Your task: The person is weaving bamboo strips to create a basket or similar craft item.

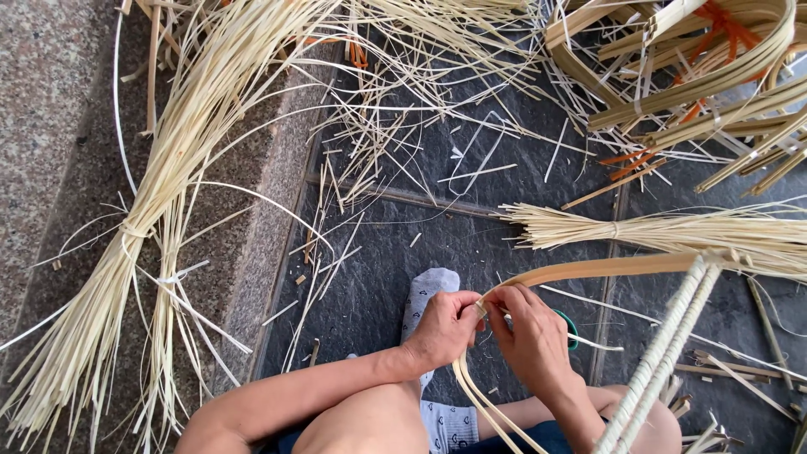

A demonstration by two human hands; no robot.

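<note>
My left hand [443, 327] and my right hand [531, 335] meet at one spot on a curved hoop of flat bamboo strips [605, 268], both pinching it where the strips bend. From the hands the strips run right towards a woven pale frame piece [668, 349] and hang down past my knees [370, 420]. A foot in a grey patterned sock [427, 290] rests just beyond my left hand. Something green [571, 326] peeks out behind my right hand.
A long tied bundle of thin bamboo splints [160, 193] lies on the left over a granite step [50, 101]. Another tied bundle [672, 227] lies at right. Bent bamboo hoops with orange ties [698, 59] pile at top right. Loose slivers litter the dark stone floor [387, 277].
</note>
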